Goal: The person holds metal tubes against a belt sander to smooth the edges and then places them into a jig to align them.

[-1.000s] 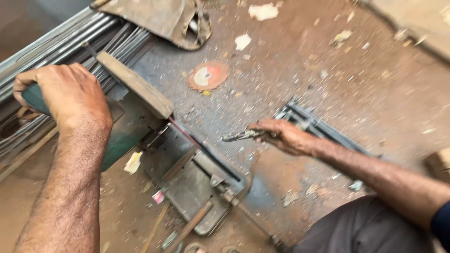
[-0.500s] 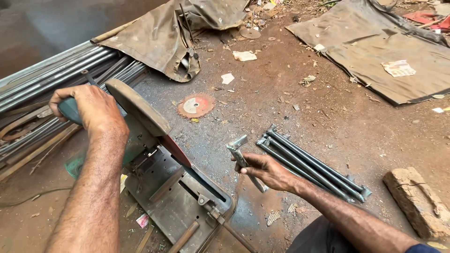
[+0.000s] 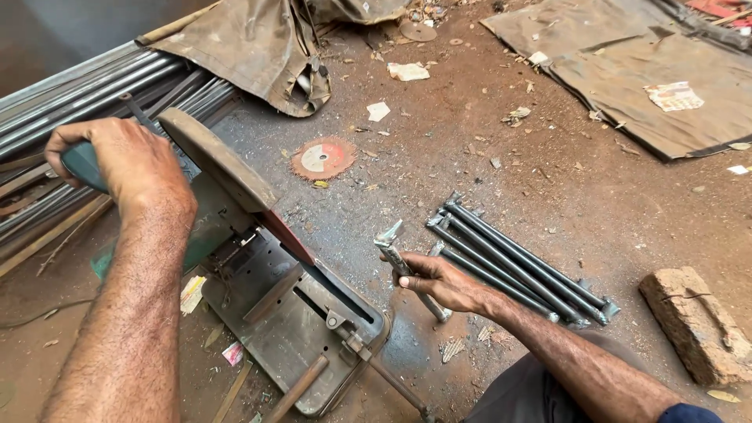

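My left hand [image 3: 125, 160] grips the green handle of a chop saw [image 3: 258, 266] that sits on the dirt floor, its rusty blade guard raised over the metal base. My right hand [image 3: 442, 280] is closed around a short cut metal rod [image 3: 403, 270] with flattened ends, held upright just right of the saw's base. Close beside that hand, to the right, lies a small stack of similar cut rods [image 3: 517, 262] on the ground.
Long steel bars [image 3: 86, 94] lie in a bundle at the upper left. A worn orange cutting disc [image 3: 323, 158] rests on the ground beyond the saw. Tarps [image 3: 251, 43] cover the back, a brick [image 3: 693, 321] sits at right, and paper scraps are scattered about.
My right hand has drawn the cut rod away from the saw toward the stack of rods. The view has tilted, showing more floor at the back. My left hand stays on the handle.
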